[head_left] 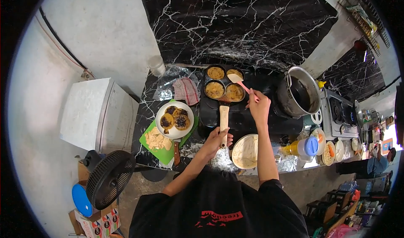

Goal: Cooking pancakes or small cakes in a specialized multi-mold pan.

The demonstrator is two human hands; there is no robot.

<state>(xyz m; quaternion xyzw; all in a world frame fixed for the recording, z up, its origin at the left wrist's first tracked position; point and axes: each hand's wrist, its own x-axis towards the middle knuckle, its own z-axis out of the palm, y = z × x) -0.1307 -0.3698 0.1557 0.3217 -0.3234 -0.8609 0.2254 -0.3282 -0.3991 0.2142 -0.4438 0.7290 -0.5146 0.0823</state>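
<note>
My left hand (217, 141) grips the wooden handle (224, 121) of a four-cup frying pan (224, 82) on the black stove. Each cup holds a yellow, dark-speckled round cake, one of them (215, 90) at the near left. In my right hand (259, 104) is a spatula (235, 78) with a pink handle and pale head, its head over the far right cup. Left of the pan, a white plate (160, 106) bears several browned cakes (181, 122). It rests partly on a green cutting board (164, 157) with pale cut pieces (157, 139).
A knife (176, 152) lies on the board's right edge. A red-striped cloth (186, 91) is behind the plate. A large metal pot (300, 92) stands right of the pan, and a large smeared bowl (245, 151) near my right forearm. A fan (110, 179) is at left; a person (375, 165) is far right.
</note>
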